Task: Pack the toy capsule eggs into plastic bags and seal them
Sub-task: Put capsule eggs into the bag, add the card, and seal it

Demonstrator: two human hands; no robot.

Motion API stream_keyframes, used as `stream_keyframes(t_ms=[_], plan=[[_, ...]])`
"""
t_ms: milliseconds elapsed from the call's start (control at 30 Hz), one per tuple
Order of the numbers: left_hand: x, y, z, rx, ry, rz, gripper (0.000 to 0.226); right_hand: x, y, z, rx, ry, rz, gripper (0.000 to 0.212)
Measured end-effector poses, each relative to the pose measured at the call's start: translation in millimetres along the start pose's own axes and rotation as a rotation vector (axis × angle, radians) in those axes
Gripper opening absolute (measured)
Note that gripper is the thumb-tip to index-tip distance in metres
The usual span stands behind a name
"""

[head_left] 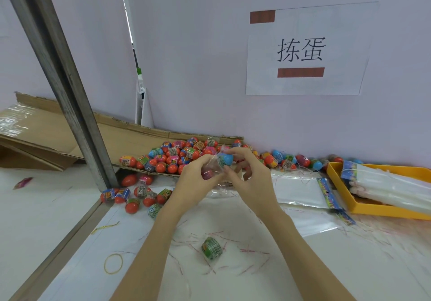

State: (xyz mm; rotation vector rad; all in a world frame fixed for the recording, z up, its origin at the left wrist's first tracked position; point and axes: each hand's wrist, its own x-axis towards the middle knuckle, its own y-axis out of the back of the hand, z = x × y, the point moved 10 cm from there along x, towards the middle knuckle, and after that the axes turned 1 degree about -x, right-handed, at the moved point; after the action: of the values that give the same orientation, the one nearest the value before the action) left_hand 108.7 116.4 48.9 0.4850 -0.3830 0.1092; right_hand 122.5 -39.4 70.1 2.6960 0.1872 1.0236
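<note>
Bare table (268, 284) near the body; egg pile (179, 156) ahead, yellow tray (335, 181) right, steel post (70, 86) left.

bench (349, 265): white surface filling the lower frame
centre bottom: green-labelled capsule egg (211, 249), thin strips scattered around it
lower left: rubber band (113, 263)
centre left: loose eggs (140, 195)
right edge: yellow tray (335, 179)
upper left: flattened cardboard (46, 137)
</note>
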Motion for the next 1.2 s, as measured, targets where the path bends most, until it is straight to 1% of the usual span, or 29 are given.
stream_keyframes(t_ms=[133,233,300,367,433,500,567,633,700,767,833,867,933,967,1000,1067,1133,1200], plan=[[-0.2,1.4,-1.0,-0.007,0.027,0.001,0.024,-0.8,-1.6,10.9,-0.022,-0.043,-0.036,0.024],[-3.1,-4.8,-5.4,-0.068,0.090,-0.068,0.034,-0.7,-5.1,12.0,-0.058,-0.035,-0.096,0.018],[-5.3,-7.1,-8.6,-0.127,0.156,-0.091,0.045,0.7,-5.8,12.4,-0.021,-0.054,-0.126,0.016],[-6.1,-3.6,-11.0,-0.162,0.219,-0.081,0.056,3.0,-3.2,13.6,0.062,-0.096,-0.128,0.017],[-6.0,-0.7,-13.7,-0.195,0.269,-0.081,0.062,3.0,-2.7,13.1,0.108,-0.120,-0.144,0.018],[-7.2,1.7,-17.3,-0.209,0.313,-0.079,0.059,-0.4,-11.0,13.7,0.150,-0.172,-0.230,0.023],[-9.9,3.0,-21.3,-0.232,0.354,-0.078,0.051,-6.9,-22.9,17.1,0.256,-0.286,-0.359,0.026],[-13.0,3.2,-24.7,-0.269,0.401,-0.077,0.046,-12.0,-28.1,19.3,0.333,-0.367,-0.446,0.028],[-16.7,6.9,-30.2,-0.300,0.482,-0.024,0.056,-14.2,-28.7,18.7,0.368,-0.393,-0.493,0.028],[-19.0,8.4,-34.8,-0.304,0.558,0.031,0.072,-13.9,-27.4,17.5,0.330,-0.374,-0.502,0.022],[-20.4,5.8,-35.7,-0.320,0.617,0.026,0.079,-9.2,-23.4,17.2,0.270,-0.340,-0.440,0.020],[-22.1,4.6,-35.3,-0.382,0.646,0.011,0.082,-6.6,-20.8,17.4,0.272,-0.333,-0.392,0.019],[-24.5,-2.3,-31.8,-0.580,0.686,-0.075,0.086,-2.7,-15.1,18.5,0.322,-0.331,-0.291,0.018],[-25.9,-7.5,-27.5,-0.683,0.692,-0.139,0.083,-1.0,-10.9,19.2,0.346,-0.331,-0.236,0.018],[-27.5,-12.2,-22.9,-0.787,0.689,-0.188,0.075,0.4,-6.2,20.6,0.364,-0.330,-0.178,0.017],[-26.4,-18.7,-13.8,-0.997,0.666,-0.207,0.054,2.5,4.5,25.1,0.380,-0.330,-0.045,0.017],[-21.3,-22.1,-8.7,-1.146,0.630,-0.157,0.036,1.8,13.6,31.1,0.359,-0.335,0.085,0.016],[-16.3,-23.0,-12.4,-1.234,0.617,-0.058,0.024,-1.0,16.7,35.4,0.345,-0.332,0.161,0.014]])
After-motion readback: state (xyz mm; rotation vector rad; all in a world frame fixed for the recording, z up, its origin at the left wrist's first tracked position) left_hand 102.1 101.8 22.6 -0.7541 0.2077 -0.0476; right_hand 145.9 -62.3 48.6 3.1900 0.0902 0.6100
